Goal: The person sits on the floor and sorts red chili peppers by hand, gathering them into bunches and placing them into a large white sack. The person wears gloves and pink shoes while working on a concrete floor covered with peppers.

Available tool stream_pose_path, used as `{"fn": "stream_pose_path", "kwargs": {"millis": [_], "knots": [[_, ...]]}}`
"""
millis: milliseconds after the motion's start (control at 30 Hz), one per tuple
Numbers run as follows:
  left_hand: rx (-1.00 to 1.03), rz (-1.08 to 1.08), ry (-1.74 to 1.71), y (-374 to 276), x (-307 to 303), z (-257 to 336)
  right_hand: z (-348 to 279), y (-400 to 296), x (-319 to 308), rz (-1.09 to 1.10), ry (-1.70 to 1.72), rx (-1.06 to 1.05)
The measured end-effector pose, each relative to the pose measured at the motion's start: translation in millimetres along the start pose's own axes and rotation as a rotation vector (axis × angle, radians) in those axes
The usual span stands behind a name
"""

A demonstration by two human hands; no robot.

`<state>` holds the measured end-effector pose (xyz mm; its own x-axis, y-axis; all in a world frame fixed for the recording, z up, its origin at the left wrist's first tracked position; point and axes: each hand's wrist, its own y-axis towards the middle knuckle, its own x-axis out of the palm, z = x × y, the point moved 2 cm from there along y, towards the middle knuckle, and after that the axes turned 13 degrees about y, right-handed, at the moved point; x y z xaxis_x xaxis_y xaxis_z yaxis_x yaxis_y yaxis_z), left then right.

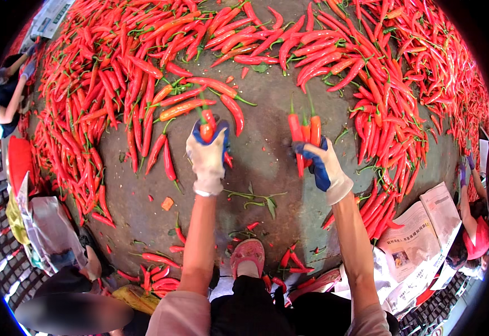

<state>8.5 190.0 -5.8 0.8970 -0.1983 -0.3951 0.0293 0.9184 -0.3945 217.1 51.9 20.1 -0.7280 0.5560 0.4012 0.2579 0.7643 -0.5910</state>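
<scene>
My left hand (208, 155), in a white and blue work glove, is closed around red chili peppers (207, 126) whose green stems point away from me. In my right hand (324, 166), gloved the same way, are several red and orange chili peppers (305, 132) held side by side, stems up in the picture. A few loose chilies (187, 108) lie just beyond my left hand. A large heap of red chilies (114, 80) curves round on the left, and another heap (379, 105) lies beyond my right hand. A green stem with leaves (257, 196) lies between my forearms.
Newspaper sheets (416, 248) lie at the lower right; a silvery sheet (55, 227) and a red basin (18, 161) are at the left. A person (7, 101) works at the far left, another (475, 227) at the far right, a third (72, 281) at lower left. A pink shoe (248, 252) stands near loose chilies.
</scene>
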Motion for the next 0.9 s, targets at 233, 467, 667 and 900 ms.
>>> {"fn": "stream_pose_path", "kwargs": {"millis": [233,467,667,900], "knots": [[0.326,0.024,0.848,14.9,39.5,31.9,8.4,38.2,16.9,-0.025,0.404,-0.109],[0.613,-0.727,0.865,-35.6,16.0,3.2,12.6,47.3,-33.9,0.140,0.603,-0.218],[0.744,-0.044,0.865,18.0,11.1,49.5,13.0,38.9,-40.8,0.208,0.536,-0.273],[0.792,-0.168,1.348,79.2,53.6,86.7,7.8,31.7,-37.9,0.290,0.436,-0.268]]}}
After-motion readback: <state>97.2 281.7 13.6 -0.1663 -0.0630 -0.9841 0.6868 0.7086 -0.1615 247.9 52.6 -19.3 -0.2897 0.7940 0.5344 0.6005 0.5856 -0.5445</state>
